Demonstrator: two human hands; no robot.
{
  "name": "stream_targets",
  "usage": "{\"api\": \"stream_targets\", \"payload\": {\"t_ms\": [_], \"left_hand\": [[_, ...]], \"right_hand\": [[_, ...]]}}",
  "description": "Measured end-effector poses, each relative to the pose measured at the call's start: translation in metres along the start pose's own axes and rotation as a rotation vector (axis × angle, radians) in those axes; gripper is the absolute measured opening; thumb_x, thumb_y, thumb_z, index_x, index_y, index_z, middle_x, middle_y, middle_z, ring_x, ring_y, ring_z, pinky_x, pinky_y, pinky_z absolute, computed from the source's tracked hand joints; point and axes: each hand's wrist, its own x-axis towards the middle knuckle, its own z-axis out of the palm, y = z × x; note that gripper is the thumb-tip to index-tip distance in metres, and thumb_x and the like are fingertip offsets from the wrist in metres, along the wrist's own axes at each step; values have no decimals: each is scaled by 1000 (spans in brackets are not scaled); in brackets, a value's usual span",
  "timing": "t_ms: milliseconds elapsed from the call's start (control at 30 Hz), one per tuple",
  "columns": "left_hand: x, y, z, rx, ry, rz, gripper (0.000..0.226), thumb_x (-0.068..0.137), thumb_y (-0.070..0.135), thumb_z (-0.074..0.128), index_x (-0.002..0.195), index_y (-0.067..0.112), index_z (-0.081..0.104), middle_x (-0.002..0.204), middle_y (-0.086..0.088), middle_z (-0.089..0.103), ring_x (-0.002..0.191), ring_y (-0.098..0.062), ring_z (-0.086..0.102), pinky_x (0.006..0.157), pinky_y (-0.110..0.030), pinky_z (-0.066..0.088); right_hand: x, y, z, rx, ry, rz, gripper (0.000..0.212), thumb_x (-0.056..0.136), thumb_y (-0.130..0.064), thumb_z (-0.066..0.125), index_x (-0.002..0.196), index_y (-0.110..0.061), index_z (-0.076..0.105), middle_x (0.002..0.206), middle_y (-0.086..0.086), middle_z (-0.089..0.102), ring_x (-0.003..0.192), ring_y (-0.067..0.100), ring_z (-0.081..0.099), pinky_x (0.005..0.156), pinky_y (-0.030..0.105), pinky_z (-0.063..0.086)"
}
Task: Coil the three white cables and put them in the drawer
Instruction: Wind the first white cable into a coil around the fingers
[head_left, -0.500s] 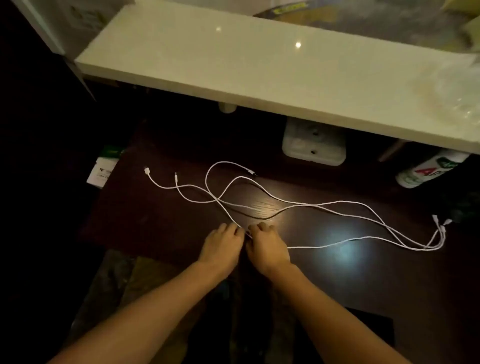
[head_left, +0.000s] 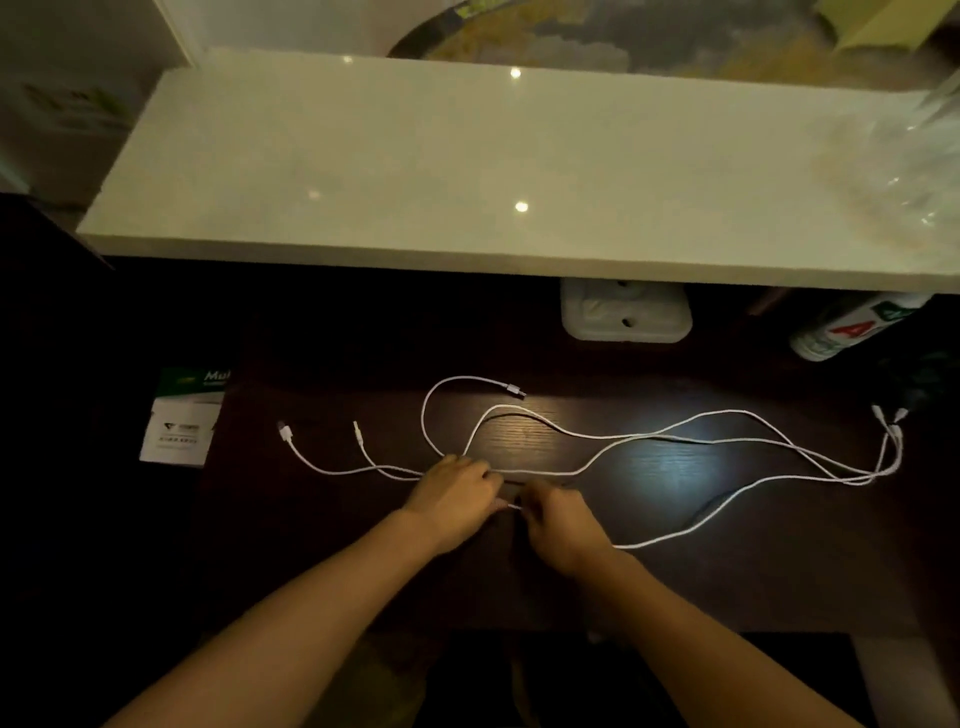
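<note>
Three white cables (head_left: 675, 438) sprawl uncoiled on the dark surface (head_left: 675, 582), nearer us than the socket block (head_left: 626, 312). Half a second ago both hands lay side by side on the strands. Now the left hand (head_left: 454, 499) and right hand (head_left: 563, 525), just nearer us again, pinch a short stretch between them. We judge coiling is only starting. No drawer in view.

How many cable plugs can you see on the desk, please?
5. Two plugs lie left of the left hand, one behind it, two at the desk's far right. A sixth may be hidden there or under the hands.
</note>
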Motion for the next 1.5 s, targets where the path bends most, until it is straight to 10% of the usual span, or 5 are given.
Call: {"api": "stream_targets", "payload": {"t_ms": [267,600,833,1167,1500], "left_hand": [[-8,1,-25,-188,38,-27,34,102,41,37,102,19,63,109,-4,58,107,-25,49,91,-38,39],[-20,39,-102,-1616,46,-407,47,103,33,39,58,22,36,44,8,24,33,-4,20,42,-21,11],[-37,82,-156,-2290,-261,-16,41,97,38,43,60,22,38,49,8,15,40,-8,11,42,-24,12],[-29,97,-163,-2070,-378,161,37,103,31,33,77,15,54,53,8,22,45,-7,16,43,-23,15],[-45,92,-172,-2014,-270,350,27,99,4,38,113,0,61,69,0,50,58,-9,33,51,-22,29]], "right_hand": [[-4,2,-55,506,-32,-60,21,88,-16,70,68,-20,69,62,-1,56,60,9,47,60,26,38],[-8,86,-137,530,335,-3,18,89,-14,70,81,2,73,65,9,59,47,1,44,48,12,34],[-31,111,-116,320,375,41,35,91,-31,67,57,-25,61,50,-9,52,51,4,45,54,23,36],[-86,17,-115,714,348,-473,56,90,-22,66,142,-28,49,143,-9,54,136,7,46,113,34,36],[-102,-37,-115,646,502,-503,28,94,-15,52,82,-38,65,81,-13,63,78,3,62,73,22,50]]}}
